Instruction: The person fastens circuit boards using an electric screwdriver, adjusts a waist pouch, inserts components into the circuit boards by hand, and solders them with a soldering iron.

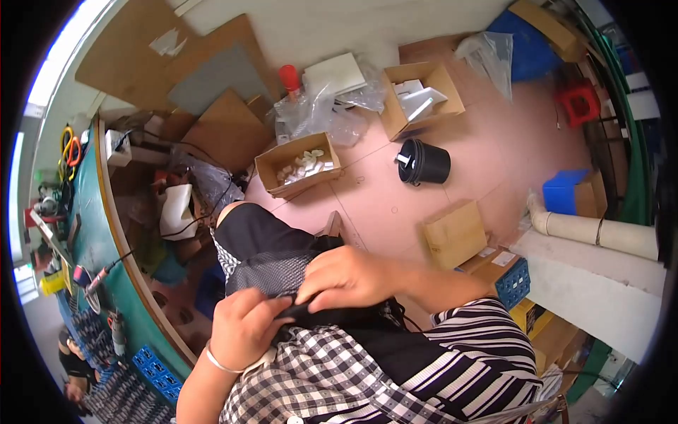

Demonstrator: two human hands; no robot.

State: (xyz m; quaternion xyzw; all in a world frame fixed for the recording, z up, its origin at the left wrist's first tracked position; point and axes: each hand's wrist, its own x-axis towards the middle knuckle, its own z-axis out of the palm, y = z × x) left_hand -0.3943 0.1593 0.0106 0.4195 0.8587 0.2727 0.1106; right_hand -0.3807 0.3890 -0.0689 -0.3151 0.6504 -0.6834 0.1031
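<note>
Mesh (272,272) is lying over the lap (258,230), just ahead of the fingertips, its longer side running left-right; left hand (246,324) and right hand (347,278) are both pinching dark cloth (301,313) at its near edge.

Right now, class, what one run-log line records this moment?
left hand: pinching black mesh fabric | right hand: pinching same fabric | left side: green-topped workbench | pink floor: black bucket

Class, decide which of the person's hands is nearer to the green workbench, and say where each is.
Left. The left hand is to the right of the green workbench, not touching it; the right hand is farther right, also apart.
</note>
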